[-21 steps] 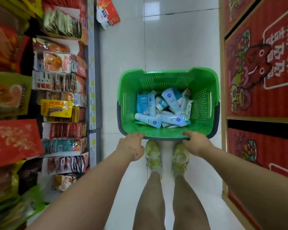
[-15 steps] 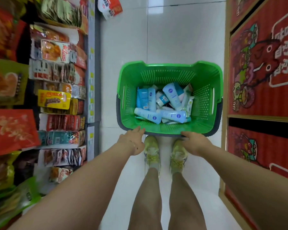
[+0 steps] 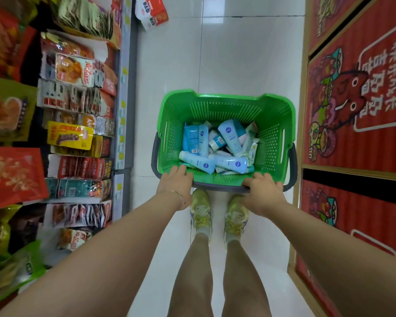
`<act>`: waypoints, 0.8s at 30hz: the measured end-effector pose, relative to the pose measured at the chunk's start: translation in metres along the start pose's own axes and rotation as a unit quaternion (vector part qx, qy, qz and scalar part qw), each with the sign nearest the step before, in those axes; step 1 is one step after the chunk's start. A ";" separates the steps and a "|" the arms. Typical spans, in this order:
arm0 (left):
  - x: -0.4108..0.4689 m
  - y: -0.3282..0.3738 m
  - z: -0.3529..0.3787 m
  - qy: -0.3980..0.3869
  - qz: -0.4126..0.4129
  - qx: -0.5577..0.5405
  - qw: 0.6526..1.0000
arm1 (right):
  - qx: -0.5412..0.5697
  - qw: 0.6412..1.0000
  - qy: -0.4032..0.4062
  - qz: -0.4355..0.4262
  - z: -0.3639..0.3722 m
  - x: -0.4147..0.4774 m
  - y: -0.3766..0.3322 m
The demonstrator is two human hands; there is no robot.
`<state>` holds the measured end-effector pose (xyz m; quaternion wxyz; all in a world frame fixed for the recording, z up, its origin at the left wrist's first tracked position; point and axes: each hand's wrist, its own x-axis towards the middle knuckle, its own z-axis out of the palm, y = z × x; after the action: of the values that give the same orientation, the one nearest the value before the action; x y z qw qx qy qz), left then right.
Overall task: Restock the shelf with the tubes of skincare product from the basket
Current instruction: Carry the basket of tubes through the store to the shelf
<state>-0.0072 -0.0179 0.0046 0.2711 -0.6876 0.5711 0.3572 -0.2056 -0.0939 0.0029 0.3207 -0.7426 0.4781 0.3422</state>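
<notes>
A green plastic basket with dark grey handles is held out in front of me above the white tiled floor. Several pale blue and white skincare tubes lie jumbled in its bottom. My left hand grips the near rim at its left corner, fingers curled over the edge. My right hand grips the same rim near its right corner. Both arms reach forward, and my legs and yellow shoes show below the basket.
A shelf unit packed with snack packets lines the left side of the aisle. A red illustrated panel wall in a wooden frame runs along the right. White floor tiles stretch ahead between them.
The basket and both hands have stayed together while the view shifted slightly; the aisle has slid toward me a little. Both grips on the rim are unchanged.
</notes>
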 end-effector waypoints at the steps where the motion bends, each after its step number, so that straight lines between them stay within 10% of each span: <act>1: 0.000 0.000 -0.006 0.018 -0.007 0.004 1.000 | -0.008 1.000 0.021 -0.005 -0.005 -0.002 -0.001; 8: 0.007 -0.007 -0.066 0.097 -0.045 -0.038 0.994 | -0.015 0.983 0.182 -0.029 -0.051 -0.004 -0.001; 24: -0.036 -0.018 -0.168 0.111 -0.019 0.008 0.994 | 0.091 0.979 0.180 -0.018 -0.160 -0.037 -0.015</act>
<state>0.0381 -0.1242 0.1333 0.2178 -0.7316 0.5875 0.2688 -0.1713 -0.1991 0.1252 0.3020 -0.7681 0.5438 0.1520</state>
